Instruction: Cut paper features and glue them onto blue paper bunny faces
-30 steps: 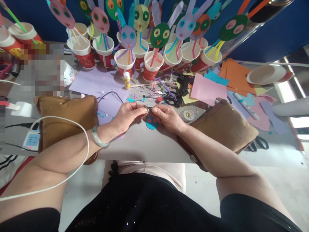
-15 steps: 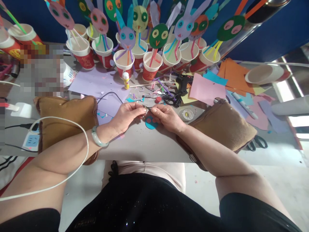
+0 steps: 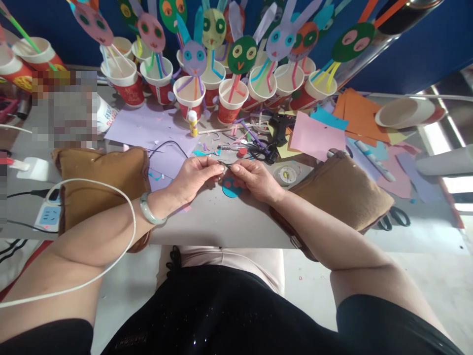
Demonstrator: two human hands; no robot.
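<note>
My left hand [image 3: 201, 173] and my right hand [image 3: 256, 178] meet over the middle of the table, thumbs and fingers pinched. Between the fingertips is a small, thin, dark thing [image 3: 227, 165], too small to name. Just below the fingers of my right hand lies a blue paper piece [image 3: 232, 189] with pink dots, partly covered by that hand. A pen [image 3: 227, 148] and a small red cap [image 3: 242, 153] lie just beyond the fingertips. To the right of my right hand sits a clear round spool [image 3: 287, 174].
Brown cushions [image 3: 103, 180] [image 3: 343, 192] lie under both forearms. Paper cups [image 3: 232, 108] with paper rabbit faces on straws stand at the back. A glue stick [image 3: 192, 123], purple paper [image 3: 148, 125], a black glue gun [image 3: 283, 128] and pink paper [image 3: 318, 135] lie ahead. A white cable [image 3: 135, 222] crosses my left arm.
</note>
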